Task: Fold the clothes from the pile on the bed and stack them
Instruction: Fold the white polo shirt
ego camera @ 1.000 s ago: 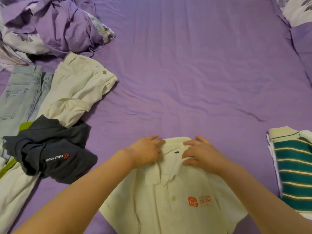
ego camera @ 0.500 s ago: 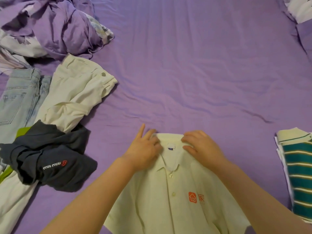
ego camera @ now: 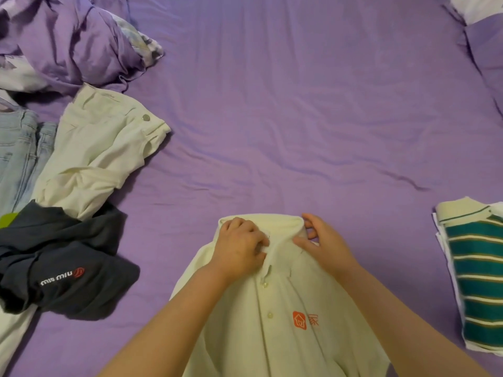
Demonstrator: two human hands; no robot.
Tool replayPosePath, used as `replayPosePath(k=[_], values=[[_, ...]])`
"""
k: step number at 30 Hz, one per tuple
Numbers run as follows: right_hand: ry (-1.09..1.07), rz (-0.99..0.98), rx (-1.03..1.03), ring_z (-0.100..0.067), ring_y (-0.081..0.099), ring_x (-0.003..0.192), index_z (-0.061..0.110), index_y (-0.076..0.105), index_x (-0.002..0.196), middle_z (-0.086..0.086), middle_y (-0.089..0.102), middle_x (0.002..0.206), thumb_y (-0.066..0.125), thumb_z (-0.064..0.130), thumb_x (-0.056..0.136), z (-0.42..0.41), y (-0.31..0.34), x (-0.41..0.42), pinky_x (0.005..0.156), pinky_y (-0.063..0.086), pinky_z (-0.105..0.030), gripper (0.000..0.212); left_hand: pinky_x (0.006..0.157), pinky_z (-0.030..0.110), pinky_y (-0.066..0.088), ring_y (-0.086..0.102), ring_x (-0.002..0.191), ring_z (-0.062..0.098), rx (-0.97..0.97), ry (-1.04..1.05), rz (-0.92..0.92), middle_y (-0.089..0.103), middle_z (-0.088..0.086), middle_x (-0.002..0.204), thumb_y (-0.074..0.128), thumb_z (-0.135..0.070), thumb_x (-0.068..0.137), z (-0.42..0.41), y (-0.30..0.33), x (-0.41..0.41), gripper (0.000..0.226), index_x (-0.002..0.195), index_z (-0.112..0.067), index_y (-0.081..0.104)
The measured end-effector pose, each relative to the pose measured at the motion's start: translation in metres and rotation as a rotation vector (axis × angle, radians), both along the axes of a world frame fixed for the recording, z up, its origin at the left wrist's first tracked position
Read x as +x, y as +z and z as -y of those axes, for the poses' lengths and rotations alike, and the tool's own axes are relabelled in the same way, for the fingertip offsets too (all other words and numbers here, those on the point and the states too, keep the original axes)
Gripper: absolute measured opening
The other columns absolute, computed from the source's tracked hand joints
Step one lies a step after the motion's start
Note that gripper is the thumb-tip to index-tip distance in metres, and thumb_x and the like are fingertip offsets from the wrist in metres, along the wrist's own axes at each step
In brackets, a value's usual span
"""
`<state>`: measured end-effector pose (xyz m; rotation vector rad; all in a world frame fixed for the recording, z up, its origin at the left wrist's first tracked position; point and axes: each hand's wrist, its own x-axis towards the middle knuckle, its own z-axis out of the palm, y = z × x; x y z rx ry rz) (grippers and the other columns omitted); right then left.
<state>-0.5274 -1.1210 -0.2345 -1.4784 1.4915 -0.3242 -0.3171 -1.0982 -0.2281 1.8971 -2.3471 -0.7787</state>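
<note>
Left hand (ego camera: 241, 247) pinches the collar (ego camera: 261, 221) of the cream polo (ego camera: 285, 308) by its placket while the right hand (ego camera: 324, 244), thumb and fingers curled around the collar's other side, squares it for folding.

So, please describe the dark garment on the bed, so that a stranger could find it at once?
Start at the purple bed sheet and go to the pile of clothes along its left side. Below the cream trousers, partly lying over them, is the crumpled navy garment. It is the only dark piece there, and it alone carries white "miu miu" lettering with a small red mark.
</note>
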Motion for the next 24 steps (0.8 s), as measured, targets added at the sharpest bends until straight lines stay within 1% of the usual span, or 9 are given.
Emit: replayPosePath(k=[2,3,6,8,10,14,18,21,24], values=[[0.079,-0.072,-0.03,-0.01,0.056,0.092,0.021,0.055,0.117,0.011,0.055,0.103,0.067,0.026,0.086,0.006,-0.002,0.002,0.078,0.045,-0.022,0.033,0.094,0.023,0.025,0.039,0.117,0.015,-0.01,0.126,-0.132,0.054,-0.011,0.115,0.061,-0.031,0.083,0.009,0.003,-0.005,0.029,0.111,-0.032,0.066],[0.125,-0.109,-0.043,-0.013,0.053,0.095,0.019,0.057,0.114,0.009,0.054,0.101,0.067,0.027,0.086,0.009,-0.003,0.003,0.081,0.043,-0.027,0.031,0.092,0.024,0.028,0.039,0.119,0.016,-0.03,0.163,-0.125,0.053,-0.01,0.119,0.061,-0.029,0.082,0.015,0.004,-0.005,0.034,0.116,-0.031,0.063],[0.159,-0.113,-0.056,-0.011,0.048,0.079,0.021,0.057,0.088,0.01,0.049,0.08,0.065,0.029,0.088,0.012,-0.002,-0.001,0.066,0.035,-0.024,0.012,0.099,0.032,0.03,0.037,0.127,0.019,0.075,0.126,0.114,0.049,-0.008,0.132,0.057,-0.038,0.089,0.033,0.006,0.008,0.042,0.13,-0.034,0.052],[0.112,-0.067,-0.01,-0.004,0.043,0.063,0.024,0.047,0.073,0.011,0.045,0.067,0.063,0.032,0.09,0.011,-0.002,-0.009,0.055,0.03,-0.019,0.025,0.095,0.031,0.037,0.045,0.122,0.019,0.18,0.082,0.12,0.053,-0.006,0.127,0.054,-0.039,0.093,0.037,0.008,0.019,0.036,0.128,-0.032,0.055],[0.075,-0.084,0.015,-0.006,0.039,0.058,0.021,0.039,0.069,0.01,0.041,0.063,0.058,0.037,0.092,0.009,-0.001,-0.014,0.053,0.03,-0.021,0.034,0.083,0.028,0.04,0.053,0.113,0.019,0.225,0.057,0.056,0.058,-0.003,0.117,0.051,-0.037,0.096,0.035,0.008,0.024,0.028,0.121,-0.029,0.06],[0.098,-0.311,-0.019,-0.018,0.05,0.07,0.017,0.046,0.077,0.006,0.051,0.071,0.046,0.053,0.093,0.009,-0.002,-0.011,0.057,0.033,-0.031,0.039,0.078,0.029,0.041,0.056,0.109,0.02,0.202,0.076,0.13,0.061,-0.002,0.115,0.045,-0.039,0.099,0.038,0.007,0.019,0.028,0.119,-0.03,0.061],[0.145,-0.355,0.031,-0.017,0.053,0.077,0.024,0.049,0.084,0.009,0.055,0.077,0.038,0.055,0.096,0.009,0.005,-0.019,0.061,0.038,-0.031,0.035,0.089,0.031,0.034,0.046,0.116,0.023,0.061,0.145,0.275,0.054,-0.002,0.124,0.043,-0.029,0.097,0.038,0.011,-0.002,0.032,0.127,-0.028,0.056],[0.171,-0.317,0.128,-0.017,0.057,0.087,0.023,0.057,0.089,0.009,0.061,0.086,0.04,0.049,0.097,-0.002,0.012,-0.054,0.072,0.042,-0.028,0.031,0.092,0.033,0.032,0.045,0.118,0.024,-0.142,0.008,0.018,0.058,-0.004,0.121,0.05,-0.02,0.093,0.026,0.022,-0.032,0.031,0.121,-0.026,0.062],[0.212,-0.275,0.213,-0.015,0.056,0.09,0.022,0.058,0.098,0.01,0.06,0.092,0.058,0.042,0.092,-0.03,0.018,-0.088,0.072,0.04,-0.025,0.021,0.106,0.035,0.026,0.039,0.133,0.022,-0.155,-0.367,-0.105,0.058,-0.003,0.128,0.047,-0.013,0.092,0.009,0.025,-0.074,0.036,0.125,-0.021,0.06]])
